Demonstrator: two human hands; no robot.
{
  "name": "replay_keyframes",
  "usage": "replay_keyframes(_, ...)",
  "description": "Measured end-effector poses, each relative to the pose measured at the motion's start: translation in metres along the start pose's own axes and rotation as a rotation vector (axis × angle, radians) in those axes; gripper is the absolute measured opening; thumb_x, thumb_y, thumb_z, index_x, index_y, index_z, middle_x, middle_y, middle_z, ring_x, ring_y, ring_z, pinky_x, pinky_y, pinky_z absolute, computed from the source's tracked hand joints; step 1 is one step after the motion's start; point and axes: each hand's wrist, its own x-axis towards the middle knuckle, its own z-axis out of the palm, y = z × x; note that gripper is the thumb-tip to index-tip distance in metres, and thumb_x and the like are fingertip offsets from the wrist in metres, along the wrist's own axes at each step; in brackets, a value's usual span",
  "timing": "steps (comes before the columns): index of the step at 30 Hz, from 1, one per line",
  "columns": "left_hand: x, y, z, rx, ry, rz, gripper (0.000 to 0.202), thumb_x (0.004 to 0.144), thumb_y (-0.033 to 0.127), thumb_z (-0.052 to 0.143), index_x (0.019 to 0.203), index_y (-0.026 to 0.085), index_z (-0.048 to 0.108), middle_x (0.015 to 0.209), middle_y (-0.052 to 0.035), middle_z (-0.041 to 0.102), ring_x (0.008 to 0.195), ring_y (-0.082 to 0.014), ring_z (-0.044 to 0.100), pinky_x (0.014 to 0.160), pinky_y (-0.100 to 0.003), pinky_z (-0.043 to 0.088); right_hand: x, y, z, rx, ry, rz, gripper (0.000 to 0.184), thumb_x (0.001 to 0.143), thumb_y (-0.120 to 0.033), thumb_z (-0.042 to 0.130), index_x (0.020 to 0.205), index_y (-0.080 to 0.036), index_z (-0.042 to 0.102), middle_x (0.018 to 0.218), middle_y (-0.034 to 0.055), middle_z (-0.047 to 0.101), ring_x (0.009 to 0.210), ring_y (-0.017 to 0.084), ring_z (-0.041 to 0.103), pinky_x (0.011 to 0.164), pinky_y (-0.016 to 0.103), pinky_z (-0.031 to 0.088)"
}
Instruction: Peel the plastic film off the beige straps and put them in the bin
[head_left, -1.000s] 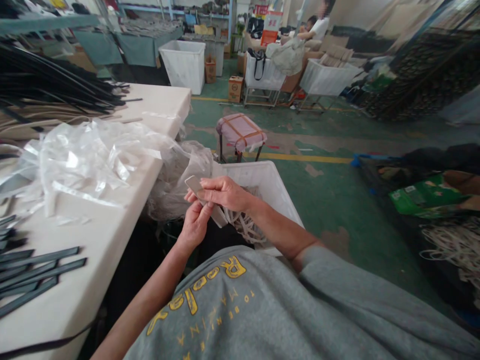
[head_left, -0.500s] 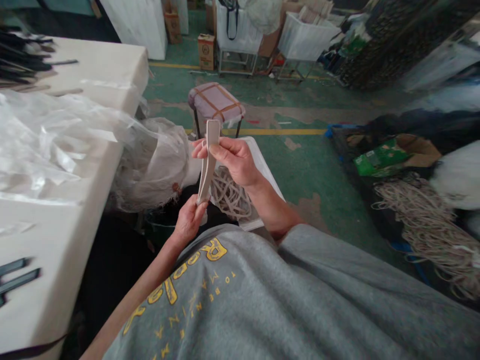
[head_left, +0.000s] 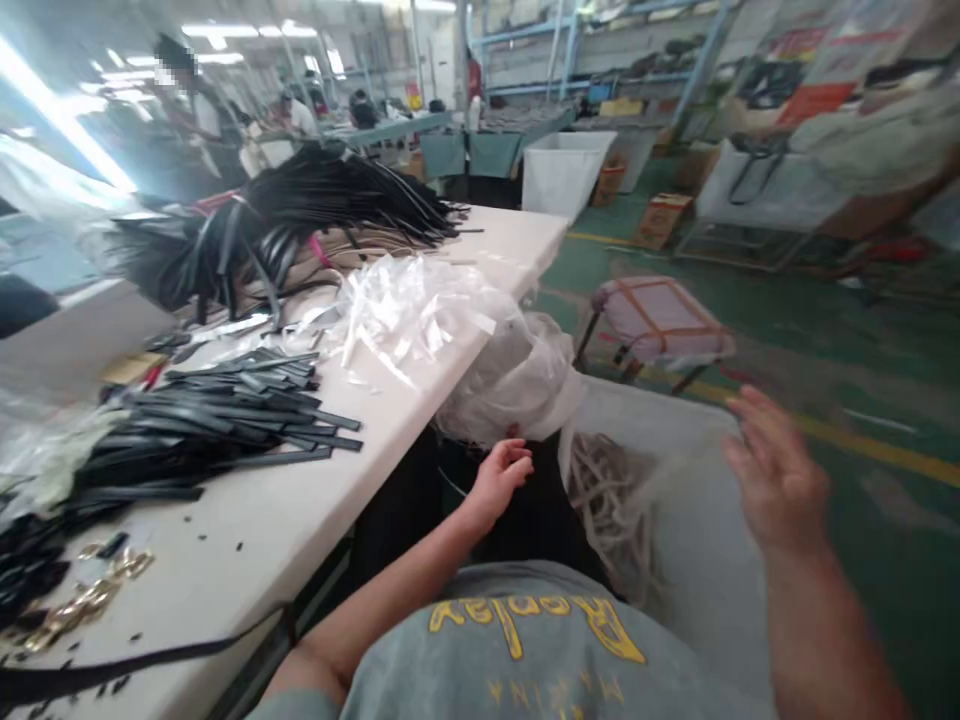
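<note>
Along the worktop [head_left: 270, 500], black strips [head_left: 255, 410] lie piled; the left hand [head_left: 502, 475], loosely curled, looks empty; beige straps [head_left: 611, 500] already lie in the white bin [head_left: 712, 570], how many remain unclear; the right hand [head_left: 784, 475], outstretched, appears empty.

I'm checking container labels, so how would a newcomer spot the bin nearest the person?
Find the long pale table on the left, then go right to the pink-topped stool. Just this side of it stands the white bin. Unlike the bins in the background, it lies close by the person's right hand and shows beige straps inside.
</note>
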Motion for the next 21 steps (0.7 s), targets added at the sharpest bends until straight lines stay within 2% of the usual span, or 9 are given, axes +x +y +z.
replay_keyframes(2,0.001,0.001,-0.002,-0.028,0.010,-0.006,0.039,0.077,0.035,0.075,0.112,0.022,0.063,0.112,-0.0093,0.068,0.088,-0.0180,0.067,0.073,-0.028,0.048,0.001,0.002,0.017,-0.051,-0.049,-0.014,0.034,0.092,-0.048,0.060,0.110,-0.022,0.072,0.116,0.0099,0.072,0.118,0.027,0.066,0.102,0.047,0.052)
replay_keyframes(8,0.012,-0.006,-0.012,-0.148,0.054,-0.132,0.042,0.078,0.036,0.074,0.114,0.019,0.060,0.114,-0.0102,0.067,0.087,-0.0171,0.067,0.073,-0.027,0.047,-0.006,0.023,0.047,-0.231,-0.180,-0.009,0.029,0.093,-0.032,0.057,0.118,-0.023,0.069,0.129,0.0112,0.067,0.122,0.025,0.063,0.100,0.043,0.053)
replay_keyframes(10,0.018,-0.008,-0.018,-0.206,0.075,-0.178,0.041,0.077,0.035,0.073,0.113,0.019,0.060,0.110,-0.0092,0.068,0.085,-0.0160,0.067,0.071,-0.025,0.046,-0.003,0.030,0.073,-0.230,-0.319,-0.042,0.029,0.093,-0.026,0.056,0.120,-0.023,0.067,0.132,0.0107,0.065,0.123,0.024,0.062,0.102,0.042,0.052)
replay_keyframes(14,0.027,-0.006,-0.026,-0.351,0.083,-0.209,0.041,0.077,0.038,0.069,0.114,0.021,0.062,0.104,-0.0057,0.070,0.082,-0.0146,0.067,0.068,-0.023,0.046,0.012,0.036,0.148,-0.176,-0.623,-0.119,0.036,0.090,-0.020,0.057,0.124,-0.022,0.066,0.137,0.0107,0.063,0.127,0.024,0.060,0.110,0.044,0.046)
replay_keyframes(17,0.028,-0.003,-0.027,-0.391,0.084,-0.189,0.041,0.075,0.038,0.071,0.111,0.020,0.062,0.104,-0.0056,0.071,0.080,-0.0138,0.067,0.066,-0.022,0.045,0.034,0.043,0.194,-0.217,-0.700,-0.139,0.038,0.088,-0.017,0.057,0.126,-0.019,0.065,0.138,0.0131,0.061,0.128,0.025,0.058,0.111,0.045,0.046)
replay_keyframes(21,0.026,-0.001,-0.022,-0.437,0.033,-0.230,0.044,0.074,0.036,0.075,0.111,0.017,0.060,0.105,-0.0085,0.070,0.080,-0.0142,0.067,0.066,-0.022,0.047,0.074,0.051,0.234,-0.298,-0.721,-0.180,0.039,0.091,-0.014,0.053,0.129,-0.016,0.064,0.136,0.0134,0.063,0.127,0.024,0.059,0.111,0.043,0.046)
